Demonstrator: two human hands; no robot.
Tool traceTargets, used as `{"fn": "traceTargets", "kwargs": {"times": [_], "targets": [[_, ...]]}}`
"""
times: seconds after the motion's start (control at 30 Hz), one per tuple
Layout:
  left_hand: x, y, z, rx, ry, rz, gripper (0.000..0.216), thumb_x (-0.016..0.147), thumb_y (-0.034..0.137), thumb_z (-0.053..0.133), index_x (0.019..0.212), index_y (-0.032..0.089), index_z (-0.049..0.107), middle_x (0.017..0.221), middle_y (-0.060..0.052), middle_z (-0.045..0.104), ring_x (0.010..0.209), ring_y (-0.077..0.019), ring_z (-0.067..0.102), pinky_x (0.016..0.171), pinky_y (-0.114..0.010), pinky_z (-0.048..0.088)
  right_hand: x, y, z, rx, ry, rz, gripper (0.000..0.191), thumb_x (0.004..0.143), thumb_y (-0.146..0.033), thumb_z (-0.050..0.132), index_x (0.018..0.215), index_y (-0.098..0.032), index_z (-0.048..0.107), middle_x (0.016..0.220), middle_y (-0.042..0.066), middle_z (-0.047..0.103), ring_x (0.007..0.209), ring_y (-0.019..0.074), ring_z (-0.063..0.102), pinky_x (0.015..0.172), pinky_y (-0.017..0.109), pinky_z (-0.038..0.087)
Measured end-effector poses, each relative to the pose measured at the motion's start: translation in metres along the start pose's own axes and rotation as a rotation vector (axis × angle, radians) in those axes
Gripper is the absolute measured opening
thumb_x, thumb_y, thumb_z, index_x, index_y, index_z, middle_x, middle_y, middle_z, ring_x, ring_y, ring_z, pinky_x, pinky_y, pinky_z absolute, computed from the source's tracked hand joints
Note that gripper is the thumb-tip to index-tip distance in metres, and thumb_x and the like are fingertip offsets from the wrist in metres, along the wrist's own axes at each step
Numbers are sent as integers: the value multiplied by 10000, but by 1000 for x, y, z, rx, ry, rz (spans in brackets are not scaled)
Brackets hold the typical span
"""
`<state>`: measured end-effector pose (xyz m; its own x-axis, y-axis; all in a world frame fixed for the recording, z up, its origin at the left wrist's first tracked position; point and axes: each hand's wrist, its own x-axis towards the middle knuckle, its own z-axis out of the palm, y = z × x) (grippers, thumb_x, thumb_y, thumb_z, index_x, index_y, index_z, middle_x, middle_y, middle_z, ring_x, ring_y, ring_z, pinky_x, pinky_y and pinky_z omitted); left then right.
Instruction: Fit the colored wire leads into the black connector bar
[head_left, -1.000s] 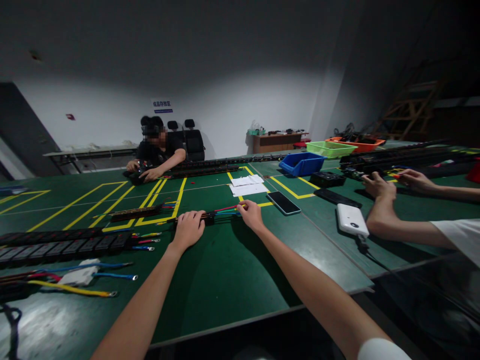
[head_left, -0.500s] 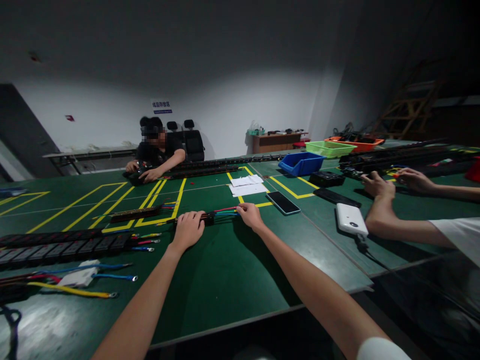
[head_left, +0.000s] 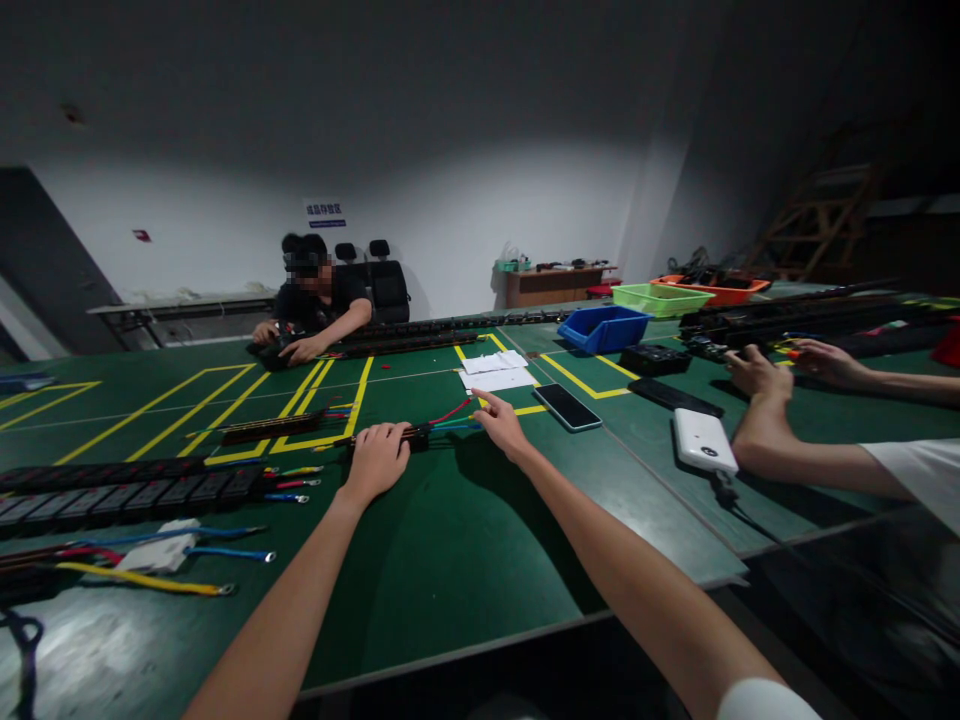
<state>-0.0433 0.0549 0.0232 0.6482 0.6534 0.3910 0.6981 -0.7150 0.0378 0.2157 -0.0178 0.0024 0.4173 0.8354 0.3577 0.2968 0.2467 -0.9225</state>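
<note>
My left hand [head_left: 380, 457] is closed over a slim dark strip [head_left: 418, 435] lying on the green table. From its right end run thin red, green and blue wires. The red wire [head_left: 454, 411] bends up, away from the others, to the fingers of my right hand [head_left: 501, 422]. That hand's index finger points out to the left, and the wire's tip sits at the finger and thumb. The blue wire [head_left: 465, 428] passes just below the same hand, its end partly hidden.
Black socket strips [head_left: 135, 497] with coloured ring-ended leads lie left. Right of my hands are a phone [head_left: 568, 407], a white device [head_left: 703, 440] and a blue bin [head_left: 604, 328]. A co-worker's hands [head_left: 761, 375] work at right; another person [head_left: 319, 300] sits across the table.
My right index finger has stretched out and risen slightly. The red wire has lifted and separated from the green and blue ones. My left hand has stayed in place.
</note>
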Motion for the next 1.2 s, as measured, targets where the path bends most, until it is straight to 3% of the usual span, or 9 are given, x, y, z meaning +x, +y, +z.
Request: {"fn": "traceTargets", "kwargs": {"times": [0.1, 0.37, 0.73, 0.9, 1.0, 1.2], "targets": [[0, 0, 0, -1, 5, 1, 425, 994, 363, 385, 1301, 204, 632, 1226, -126, 692, 1152, -295, 608, 1072, -519, 418, 0, -1, 0, -11, -8, -1, 677, 735, -263, 536, 1393, -132, 630, 595, -81, 439, 556, 117, 390, 561, 233, 380], [0, 0, 0, 23, 6, 7, 432, 992, 365, 388, 1308, 199, 631, 1229, -134, 692, 1151, -303, 612, 1052, -512, 428, 3, 14, 4, -331, 26, 157, 500, 810, -239, 556, 1252, -78, 722, 828, 72, 731, 683, 181, 631, 655, 262, 483], [-1, 1, -2, 10, -7, -3, 437, 996, 372, 386, 1317, 198, 628, 1235, -131, 691, 1153, -301, 611, 1062, -517, 427, 1, 13, 6, -510, 23, 100, 279, 852, -231, 587, 1037, -160, 783, 925, 102, 766, 845, 235, 691, 737, 280, 487], [0, 1, -2, -2, -7, -5, 425, 992, 363, 393, 1308, 208, 633, 1235, -129, 693, 1165, -298, 609, 1070, -519, 423, 2, 9, 6, -446, 71, 41, 387, 860, -285, 583, 1180, -137, 744, 1062, 116, 730, 917, 233, 673, 830, 318, 514], [0, 1, -1, -16, -6, -7, 421, 992, 362, 396, 1310, 220, 632, 1232, -121, 696, 1173, -294, 610, 1078, -518, 421, 2, 6, 6, -348, 121, -39, 458, 835, -224, 562, 1262, -161, 715, 1133, 112, 683, 925, 209, 662, 888, 331, 527], [0, 1, -1, -19, -6, -1, 428, 996, 359, 383, 1311, 206, 629, 1241, -126, 692, 1178, -293, 609, 1082, -520, 416, -2, 0, 10, -253, 81, -245, 626, 801, -104, 498, 1399, -239, 625, 1173, 91, 615, 1025, 193, 627, 852, 312, 547]]}}
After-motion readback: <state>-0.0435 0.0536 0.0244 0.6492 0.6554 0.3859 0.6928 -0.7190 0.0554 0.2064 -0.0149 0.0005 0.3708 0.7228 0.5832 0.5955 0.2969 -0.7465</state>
